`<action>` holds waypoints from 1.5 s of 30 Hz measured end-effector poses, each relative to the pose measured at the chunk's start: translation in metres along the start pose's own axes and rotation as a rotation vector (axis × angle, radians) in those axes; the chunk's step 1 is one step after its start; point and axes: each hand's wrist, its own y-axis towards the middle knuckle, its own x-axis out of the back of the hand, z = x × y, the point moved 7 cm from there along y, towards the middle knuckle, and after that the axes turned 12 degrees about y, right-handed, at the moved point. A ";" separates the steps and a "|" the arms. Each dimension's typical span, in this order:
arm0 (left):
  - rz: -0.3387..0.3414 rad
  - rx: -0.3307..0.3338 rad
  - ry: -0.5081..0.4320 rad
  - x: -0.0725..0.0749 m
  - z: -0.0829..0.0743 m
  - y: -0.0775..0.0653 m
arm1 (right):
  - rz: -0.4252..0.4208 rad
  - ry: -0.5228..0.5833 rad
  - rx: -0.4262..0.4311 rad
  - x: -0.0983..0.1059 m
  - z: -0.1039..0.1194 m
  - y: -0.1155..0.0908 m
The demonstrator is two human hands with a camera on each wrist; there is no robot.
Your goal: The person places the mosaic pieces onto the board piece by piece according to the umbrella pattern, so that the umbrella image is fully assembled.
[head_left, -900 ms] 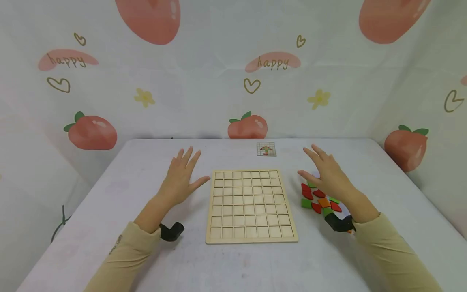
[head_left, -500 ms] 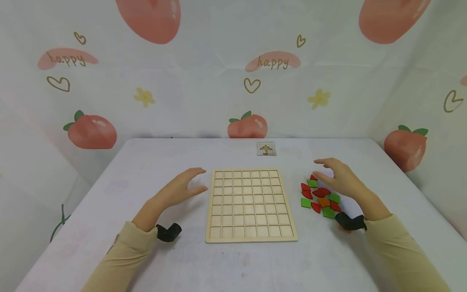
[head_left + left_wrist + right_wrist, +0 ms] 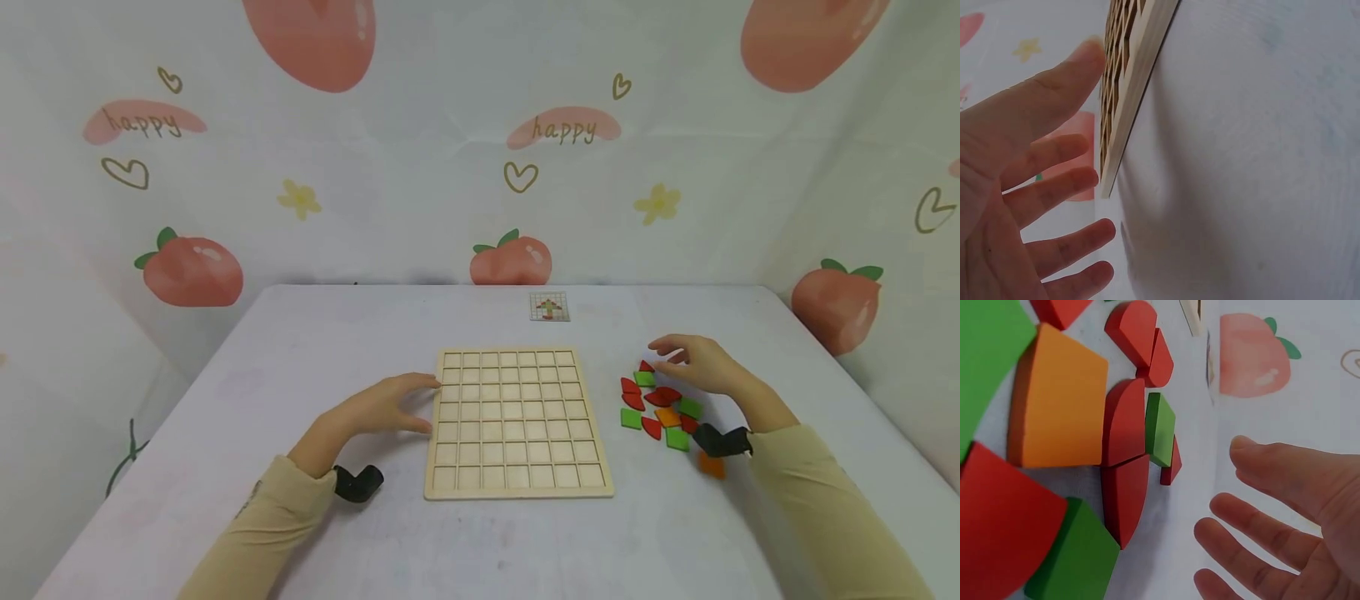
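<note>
On the white desk [image 3: 420, 542], a pale wooden square grid board [image 3: 517, 425] lies flat. Left hand [image 3: 378, 407] at its left edge, grip spread, contact unclear; right hand [image 3: 703, 364], grip loosely spread, near red, green and orange flat pieces [image 3: 667, 417] right of board. Small square printed card [image 3: 550, 307] beyond.

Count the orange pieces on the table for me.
2. One orange piece lies just beyond a green piece; another orange piece lies apart, nearer the person. The right hand may hide more.
</note>
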 end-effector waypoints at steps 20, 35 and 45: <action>-0.012 -0.037 0.072 -0.006 -0.005 0.003 | 0.103 -0.011 -0.041 -0.008 -0.014 0.017; -0.013 -0.037 0.053 -0.007 -0.005 0.003 | 0.136 -0.017 -0.054 -0.009 -0.019 0.022; -0.022 -0.023 0.057 -0.007 -0.004 0.003 | 0.132 -0.040 -0.056 -0.011 -0.019 0.025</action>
